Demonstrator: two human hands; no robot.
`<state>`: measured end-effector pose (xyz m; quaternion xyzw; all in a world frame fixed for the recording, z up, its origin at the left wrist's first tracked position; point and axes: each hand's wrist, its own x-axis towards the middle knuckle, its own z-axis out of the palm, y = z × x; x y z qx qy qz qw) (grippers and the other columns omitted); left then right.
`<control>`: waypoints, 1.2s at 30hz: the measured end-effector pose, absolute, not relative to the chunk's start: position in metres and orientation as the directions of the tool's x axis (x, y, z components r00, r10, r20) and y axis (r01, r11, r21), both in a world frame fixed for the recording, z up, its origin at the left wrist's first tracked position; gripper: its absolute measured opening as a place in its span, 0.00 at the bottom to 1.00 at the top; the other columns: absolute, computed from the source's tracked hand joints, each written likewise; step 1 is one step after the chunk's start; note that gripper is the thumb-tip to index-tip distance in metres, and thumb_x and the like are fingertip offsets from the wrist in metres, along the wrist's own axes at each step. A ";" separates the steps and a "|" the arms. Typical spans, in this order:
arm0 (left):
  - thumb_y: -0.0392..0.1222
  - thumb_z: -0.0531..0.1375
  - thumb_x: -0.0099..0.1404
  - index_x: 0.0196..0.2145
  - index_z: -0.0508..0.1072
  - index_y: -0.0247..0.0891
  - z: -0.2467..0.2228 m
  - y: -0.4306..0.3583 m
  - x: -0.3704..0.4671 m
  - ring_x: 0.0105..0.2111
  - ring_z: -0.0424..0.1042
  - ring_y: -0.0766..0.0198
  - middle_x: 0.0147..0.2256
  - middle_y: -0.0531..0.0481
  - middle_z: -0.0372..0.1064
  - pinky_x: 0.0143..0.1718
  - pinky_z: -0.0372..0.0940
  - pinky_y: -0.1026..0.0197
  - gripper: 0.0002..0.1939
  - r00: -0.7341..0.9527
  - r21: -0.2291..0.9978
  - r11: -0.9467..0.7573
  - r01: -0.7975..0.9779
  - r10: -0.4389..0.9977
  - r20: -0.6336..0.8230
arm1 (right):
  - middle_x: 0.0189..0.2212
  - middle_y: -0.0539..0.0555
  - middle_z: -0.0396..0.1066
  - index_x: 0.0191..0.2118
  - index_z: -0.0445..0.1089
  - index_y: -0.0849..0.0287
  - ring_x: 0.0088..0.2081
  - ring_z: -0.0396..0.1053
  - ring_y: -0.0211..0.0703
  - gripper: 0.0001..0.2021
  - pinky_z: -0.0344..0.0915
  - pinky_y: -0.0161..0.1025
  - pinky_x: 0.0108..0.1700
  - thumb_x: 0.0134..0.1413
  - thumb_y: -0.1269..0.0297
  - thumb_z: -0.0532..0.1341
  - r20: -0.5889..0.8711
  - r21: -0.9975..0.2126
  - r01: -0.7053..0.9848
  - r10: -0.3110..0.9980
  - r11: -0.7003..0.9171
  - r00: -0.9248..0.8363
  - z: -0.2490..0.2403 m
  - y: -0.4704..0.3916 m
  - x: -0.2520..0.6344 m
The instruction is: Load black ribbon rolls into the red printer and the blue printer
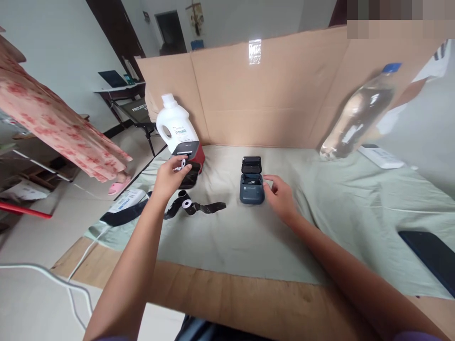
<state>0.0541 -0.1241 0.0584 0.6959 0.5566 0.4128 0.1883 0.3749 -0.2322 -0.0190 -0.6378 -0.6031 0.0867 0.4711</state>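
Observation:
My left hand (169, 180) pinches a small roll of black label tape (190, 176) with a white core, its loose end hanging down. Just behind it stands a red and black box-like device (192, 150). My right hand (280, 196) is at the right side of a small dark blue label printer (252, 189), its thumb and index finger apart and the fingertips at the casing. The printer's lid is flipped up, exposing the paper compartment. Between my arms, more black tape rolls (187, 204) with unrolled strips lie on the cloth.
A white jug (175, 121) and a clear blue-capped bottle (359, 116) stand before a cardboard screen (256, 99). A dark phone (428, 258) lies at right, a white device (381, 156) behind it. A white cable (46, 269) runs at left. A person in a floral garment (53, 109) stands left.

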 end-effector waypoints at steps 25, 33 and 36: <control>0.50 0.66 0.59 0.66 0.52 0.43 -0.024 -0.225 0.216 0.22 0.69 0.67 0.29 0.54 0.72 0.18 0.65 0.67 0.43 0.297 0.973 0.162 -0.165 0.949 -0.108 | 0.43 0.55 0.76 0.43 0.76 0.59 0.44 0.72 0.46 0.11 0.61 0.34 0.40 0.54 0.72 0.61 -0.055 -0.406 0.914 0.998 -0.001 -0.023 0.053 -0.149 0.389; 0.49 0.63 0.62 0.64 0.55 0.41 -0.040 -0.225 0.219 0.17 0.66 0.71 0.27 0.56 0.70 0.15 0.61 0.69 0.36 0.324 0.969 0.216 -0.119 0.931 -0.167 | 0.53 0.59 0.72 0.52 0.74 0.60 0.51 0.71 0.52 0.18 0.64 0.39 0.50 0.55 0.71 0.61 -0.050 -0.357 0.934 0.998 0.003 -0.022 0.020 -0.139 0.387; 0.48 0.62 0.63 0.63 0.56 0.40 -0.039 -0.225 0.219 0.17 0.66 0.71 0.26 0.57 0.70 0.16 0.61 0.69 0.35 0.334 0.970 0.215 -0.108 0.927 -0.169 | 0.55 0.59 0.70 0.53 0.73 0.58 0.53 0.70 0.52 0.19 0.64 0.40 0.52 0.55 0.69 0.62 -0.020 -0.370 0.929 0.999 0.030 -0.040 0.015 -0.138 0.385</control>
